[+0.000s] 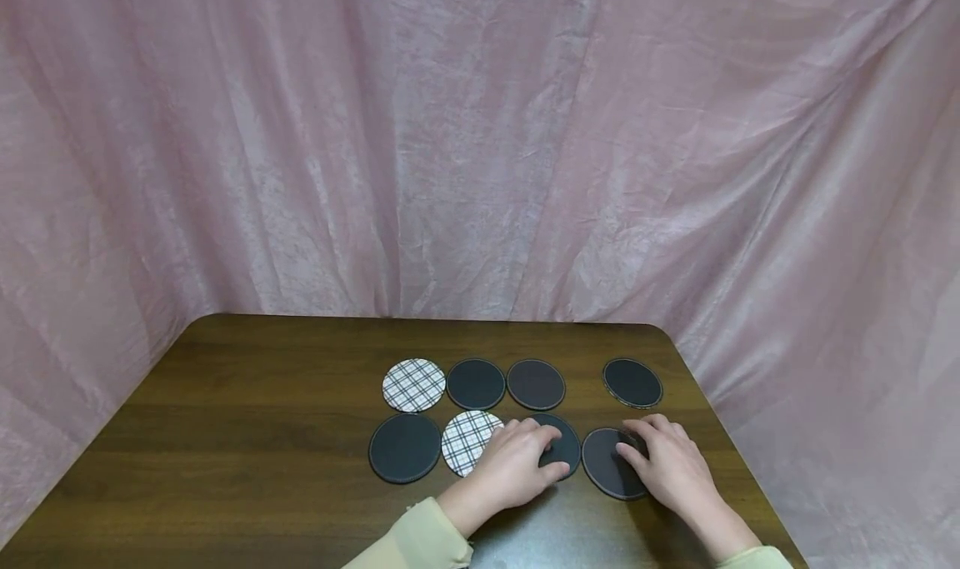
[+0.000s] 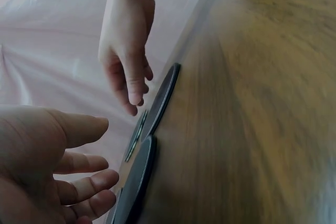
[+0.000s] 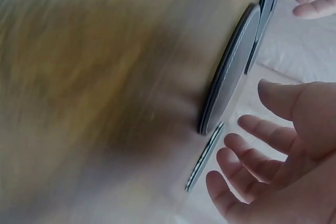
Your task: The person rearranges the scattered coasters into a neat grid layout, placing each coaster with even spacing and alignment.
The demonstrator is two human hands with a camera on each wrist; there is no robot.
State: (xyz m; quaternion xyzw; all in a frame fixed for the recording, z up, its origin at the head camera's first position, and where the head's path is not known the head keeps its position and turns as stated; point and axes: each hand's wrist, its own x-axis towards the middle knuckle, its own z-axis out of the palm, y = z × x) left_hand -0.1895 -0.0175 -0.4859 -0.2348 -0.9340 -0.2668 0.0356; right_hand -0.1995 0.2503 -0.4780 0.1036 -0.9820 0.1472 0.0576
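Several round coasters lie flat on the wooden table. My left hand (image 1: 513, 462) hovers over the front row, partly hiding a plaid coaster (image 1: 463, 441) and a black coaster (image 1: 564, 448). Its fingers are loosely bent and hold nothing, as the left wrist view also shows. Over the right edge of a dark brown coaster (image 1: 606, 462) hangs my right hand (image 1: 673, 467), thumb and fingers apart with nothing between them. In the right wrist view, that brown coaster (image 3: 233, 66) lies just beyond the thumb. A separate black coaster (image 1: 633, 382) sits behind the right hand.
At the front row's left end is another black coaster (image 1: 405, 448). The back row has a plaid coaster (image 1: 414, 385), a black coaster (image 1: 476, 383) and a dark brown coaster (image 1: 536, 384) side by side. A pink curtain (image 1: 465, 152) hangs behind the wooden table (image 1: 247, 436).
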